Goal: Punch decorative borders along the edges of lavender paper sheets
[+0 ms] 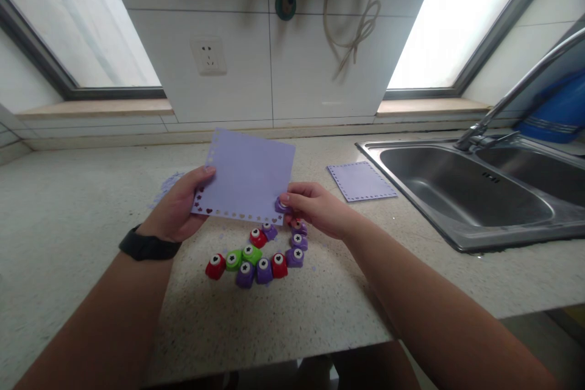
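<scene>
A sheet of lavender paper (249, 173) is raised above the counter, with small shapes such as hearts punched along its left and lower edges. My left hand (183, 201) grips the sheet by its left side, thumb on top. In my right hand (313, 204) is a purple craft punch (282, 205), set on the sheet's lower right edge. Below the sheet lie several more craft punches, among them a red punch (215, 265), a green punch (233, 259) and a purple punch (264, 270). Part of that group is hidden by the sheet and my right hand.
A stack of lavender paper (363, 181) with punched edges lies right of my hands, beside the steel sink (429, 186) and its faucet (478, 134). Lavender scraps (167, 186) lie behind my left hand. The tiled wall with a socket (209, 56) rises behind the counter (91, 207).
</scene>
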A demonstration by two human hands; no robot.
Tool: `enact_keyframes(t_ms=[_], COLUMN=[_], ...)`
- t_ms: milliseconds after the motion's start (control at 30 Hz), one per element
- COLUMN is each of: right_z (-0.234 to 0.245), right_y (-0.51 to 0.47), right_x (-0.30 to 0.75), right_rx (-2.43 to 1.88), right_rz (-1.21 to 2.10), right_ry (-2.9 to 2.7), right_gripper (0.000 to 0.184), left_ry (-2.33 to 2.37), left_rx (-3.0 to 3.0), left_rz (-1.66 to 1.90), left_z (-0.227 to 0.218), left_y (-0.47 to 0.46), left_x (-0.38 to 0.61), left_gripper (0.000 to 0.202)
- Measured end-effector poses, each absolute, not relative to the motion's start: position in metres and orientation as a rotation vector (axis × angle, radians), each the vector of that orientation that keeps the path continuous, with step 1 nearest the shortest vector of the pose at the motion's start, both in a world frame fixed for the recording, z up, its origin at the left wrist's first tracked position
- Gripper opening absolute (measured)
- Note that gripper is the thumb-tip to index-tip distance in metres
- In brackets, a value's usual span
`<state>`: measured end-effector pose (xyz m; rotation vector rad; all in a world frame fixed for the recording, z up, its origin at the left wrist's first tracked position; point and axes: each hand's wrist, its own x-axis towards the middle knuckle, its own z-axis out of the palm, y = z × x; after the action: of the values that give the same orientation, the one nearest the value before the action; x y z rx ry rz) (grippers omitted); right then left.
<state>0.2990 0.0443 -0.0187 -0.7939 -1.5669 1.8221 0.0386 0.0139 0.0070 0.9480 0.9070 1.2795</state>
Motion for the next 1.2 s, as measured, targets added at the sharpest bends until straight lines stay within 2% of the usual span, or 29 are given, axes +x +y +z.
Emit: enact_keyframes(t_ms=[267,533,667,1200], right_z=[-0.014,-0.019,-0.022,-0.024], right_y=[0.041,0.040,0.040,0.040], right_x=[0.293,0.291,0.291,0.291], right_rx=[-0.739,-0.817,-0.885,-0.916], right_rz=[1.790,1.746,1.728,1.716], right_ry=[-1.326,-1.428,-1.503,-1.575], right_gripper=[0.032,0.035,0.036,0.035], left_ry=[0.830,1.103,1.173,1.217], left_rx=[0.932,1.290,1.340,1.356], left_rz=[1.347,1.263,1.247,1.275], left_z=[0.006,-0.005,-0.005,-0.006], left_y=[0.010,0.012,0.012,0.012], left_x=[0.050,0.062,0.060,0.060], left_gripper=[0.030,0.036,0.030,0.031])
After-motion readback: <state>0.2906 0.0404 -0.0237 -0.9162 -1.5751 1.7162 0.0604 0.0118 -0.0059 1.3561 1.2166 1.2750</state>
